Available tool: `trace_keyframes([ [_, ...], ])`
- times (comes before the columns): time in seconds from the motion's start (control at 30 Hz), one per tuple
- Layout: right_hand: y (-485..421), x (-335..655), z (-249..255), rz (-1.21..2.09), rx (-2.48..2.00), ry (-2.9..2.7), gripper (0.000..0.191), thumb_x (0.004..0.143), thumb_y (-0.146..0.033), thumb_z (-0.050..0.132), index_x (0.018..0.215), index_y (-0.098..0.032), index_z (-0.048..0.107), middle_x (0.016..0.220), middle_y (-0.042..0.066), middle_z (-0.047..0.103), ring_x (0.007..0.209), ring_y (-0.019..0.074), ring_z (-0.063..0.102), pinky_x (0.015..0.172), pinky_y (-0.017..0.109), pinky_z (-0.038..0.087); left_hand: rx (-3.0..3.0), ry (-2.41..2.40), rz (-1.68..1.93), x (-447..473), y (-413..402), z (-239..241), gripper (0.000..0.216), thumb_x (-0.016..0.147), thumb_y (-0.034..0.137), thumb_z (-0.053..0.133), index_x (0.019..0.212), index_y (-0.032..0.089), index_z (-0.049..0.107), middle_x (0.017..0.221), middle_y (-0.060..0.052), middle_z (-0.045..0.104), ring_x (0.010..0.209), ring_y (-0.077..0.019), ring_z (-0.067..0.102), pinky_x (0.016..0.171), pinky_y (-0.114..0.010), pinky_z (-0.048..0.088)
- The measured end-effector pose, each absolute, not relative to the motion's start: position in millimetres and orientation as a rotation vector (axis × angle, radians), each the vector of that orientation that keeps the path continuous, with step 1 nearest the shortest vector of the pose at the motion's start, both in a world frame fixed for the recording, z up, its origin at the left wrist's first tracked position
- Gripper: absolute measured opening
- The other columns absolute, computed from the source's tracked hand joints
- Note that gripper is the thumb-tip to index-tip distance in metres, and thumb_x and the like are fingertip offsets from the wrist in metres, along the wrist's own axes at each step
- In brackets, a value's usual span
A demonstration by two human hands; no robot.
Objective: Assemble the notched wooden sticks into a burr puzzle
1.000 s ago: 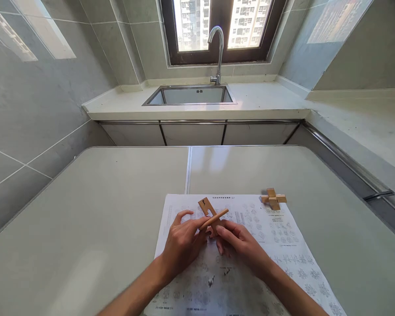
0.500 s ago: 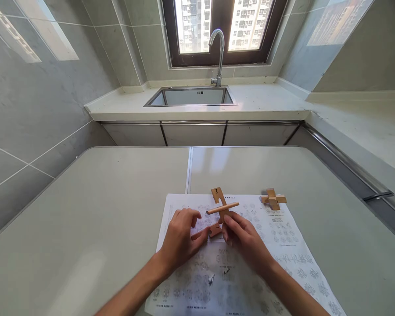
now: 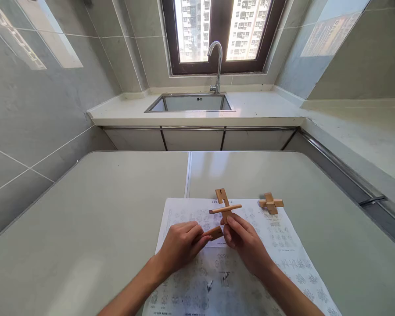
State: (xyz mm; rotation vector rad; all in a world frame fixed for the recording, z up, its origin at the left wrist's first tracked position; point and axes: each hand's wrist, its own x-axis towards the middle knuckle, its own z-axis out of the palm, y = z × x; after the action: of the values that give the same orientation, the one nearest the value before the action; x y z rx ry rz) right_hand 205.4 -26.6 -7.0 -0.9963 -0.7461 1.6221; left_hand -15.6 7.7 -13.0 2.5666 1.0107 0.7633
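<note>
Between the thumb and fingers of my right hand (image 3: 246,241) is a flat notched wooden puzzle piece (image 3: 220,195), tilted up, with a dark mark near its far end. A narrow wooden bar (image 3: 226,209) lies crosswise over it; how the two join is hard to make out. My left hand (image 3: 186,241) is closed around one end of another wooden puzzle piece (image 3: 217,233), whose free end points at my right fingers. Beneath both hands lies a printed paper sheet (image 3: 263,276) with small diagrams.
A cross of joined wooden pieces (image 3: 271,203) rests at the sheet's far right edge. The pale table (image 3: 85,219) has a seam down its middle. Beyond it are a counter (image 3: 253,103), a sink (image 3: 191,96) and a faucet (image 3: 219,66) under a window.
My left fingers, earlier partly spread, have closed on the lower wooden piece, which has turned. The crossed pieces in my right hand have shifted slightly to the right. The whole view has tilted up.
</note>
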Motion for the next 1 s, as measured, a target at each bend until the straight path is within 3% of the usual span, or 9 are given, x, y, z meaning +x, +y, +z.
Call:
trace_keyframes([
  [0.27,-21.6,209.3,-12.2,1.737,-0.868,-0.542,0.035,0.093,-0.051,0.077,0.087,-0.017,0.069,0.064,-0.003,0.05,0.056,0.0101,0.036,0.054,0.025,0.029,1.58,0.89,0.794,-14.1,1.8,-0.7,0.048,0.11,0.06,0.035,0.093,0.02,0.052,0.068,0.006,0.041,0.057,-0.0097,0.032,0.054,-0.024,0.027],
  [0.37,-23.9,206.1,-11.3,1.831,-0.834,-0.538,0.036,0.093,-0.05,0.079,0.087,-0.016,0.068,0.063,-0.004,0.049,0.055,0.009,0.035,0.054,0.023,0.028,1.367,0.839,0.856,-11.2,2.2,3.3,0.052,0.108,0.066,0.037,0.098,0.018,0.056,0.067,0.008,0.033,0.055,-0.0093,0.026,0.052,-0.024,0.024],
  [0.6,-29.9,193.6,-11.6,1.951,-0.792,-0.546,0.038,0.089,-0.05,0.083,0.09,-0.015,0.068,0.061,-0.004,0.051,0.054,0.0086,0.036,0.052,0.023,0.027,1.174,0.812,0.894,-13.3,3.9,0.3,0.048,0.106,0.067,0.043,0.105,0.02,0.056,0.069,0.008,0.025,0.055,-0.0091,0.021,0.051,-0.022,0.026],
  [1.0,-32.1,193.4,-14.0,2.075,-0.672,-0.503,0.031,0.096,-0.044,0.077,0.089,-0.015,0.067,0.062,-0.003,0.053,0.051,0.0071,0.036,0.053,0.022,0.027,1.066,0.692,0.824,-12.6,5.3,-4.0,0.041,0.107,0.065,0.043,0.12,0.026,0.047,0.065,0.011,0.022,0.053,-0.0092,0.016,0.051,-0.02,0.026],
])
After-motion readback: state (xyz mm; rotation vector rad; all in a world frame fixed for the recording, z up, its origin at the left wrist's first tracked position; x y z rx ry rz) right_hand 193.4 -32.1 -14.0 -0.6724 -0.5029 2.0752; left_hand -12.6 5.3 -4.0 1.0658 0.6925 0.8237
